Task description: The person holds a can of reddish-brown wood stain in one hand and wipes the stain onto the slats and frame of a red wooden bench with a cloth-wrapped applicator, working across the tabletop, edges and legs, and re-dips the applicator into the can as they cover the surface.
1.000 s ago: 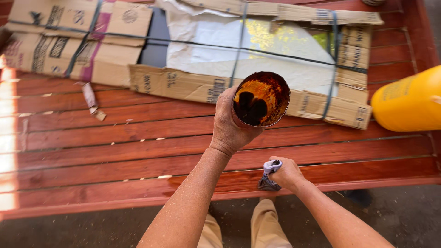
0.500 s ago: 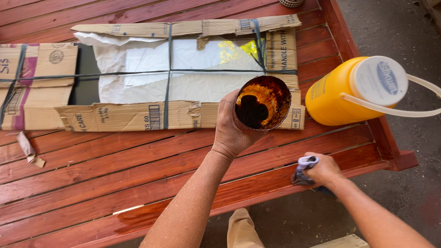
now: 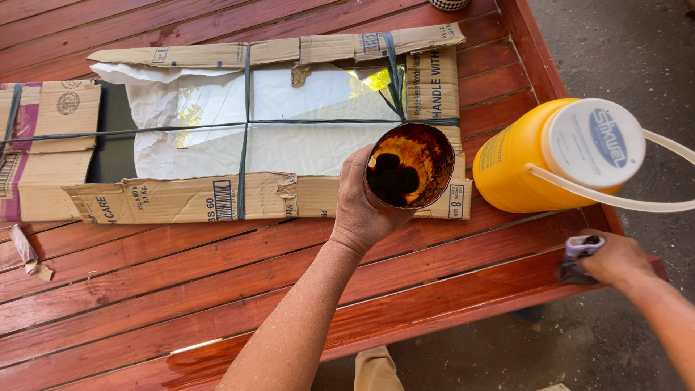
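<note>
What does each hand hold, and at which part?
Left hand grips the can around its side. Right hand holds a brush by its handle.

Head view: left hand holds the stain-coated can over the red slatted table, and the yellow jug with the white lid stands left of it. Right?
Not quite. In the head view the yellow jug stands to the right of the can, not left. The left hand does hold the can over the red slatted table.

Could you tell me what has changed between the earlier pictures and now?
The right hand, gripping a small brush, moved rightward along the bench edge toward the yellow jug. The left hand still holds the stained can up; the cardboard-wrapped mirror lies unmoved.
</note>
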The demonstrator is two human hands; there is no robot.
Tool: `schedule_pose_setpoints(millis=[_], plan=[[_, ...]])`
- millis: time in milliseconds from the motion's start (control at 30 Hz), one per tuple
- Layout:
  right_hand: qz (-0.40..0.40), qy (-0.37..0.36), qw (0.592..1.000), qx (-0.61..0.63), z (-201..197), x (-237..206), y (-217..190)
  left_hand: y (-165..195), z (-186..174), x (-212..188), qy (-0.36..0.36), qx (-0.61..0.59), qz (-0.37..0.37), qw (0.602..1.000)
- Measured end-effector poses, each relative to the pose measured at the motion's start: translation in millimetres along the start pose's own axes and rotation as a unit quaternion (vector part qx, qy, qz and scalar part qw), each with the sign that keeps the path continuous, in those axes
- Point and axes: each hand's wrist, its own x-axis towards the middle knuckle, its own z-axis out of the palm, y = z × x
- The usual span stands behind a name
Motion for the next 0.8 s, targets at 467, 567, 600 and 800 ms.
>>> schedule_pose_setpoints(millis=[467, 567, 600, 800], plan=[[-0.198, -0.138, 0.971, -0.001, 0.3, 1.2, -7.4, -2.8, -1.5, -0.1, 0.043, -0.018, 0.017, 0.999], [-0.143, -0.153, 0.972, 0.110, -7.9, -1.0, 0.9, -1.2, -2.1, -0.7, 0.041, -0.023, 0.009, 0.999], [-0.111, -0.135, 0.981, 0.088, -10.4, -1.6, 3.5, -1.5, -3.3, -0.6, 0.039, -0.024, 0.008, 0.999], [-0.149, -0.062, 0.986, -0.036, 9.7, -16.4, -12.3, -9.9, -23.7, -8.1, 0.045, -0.027, -0.007, 0.999]])
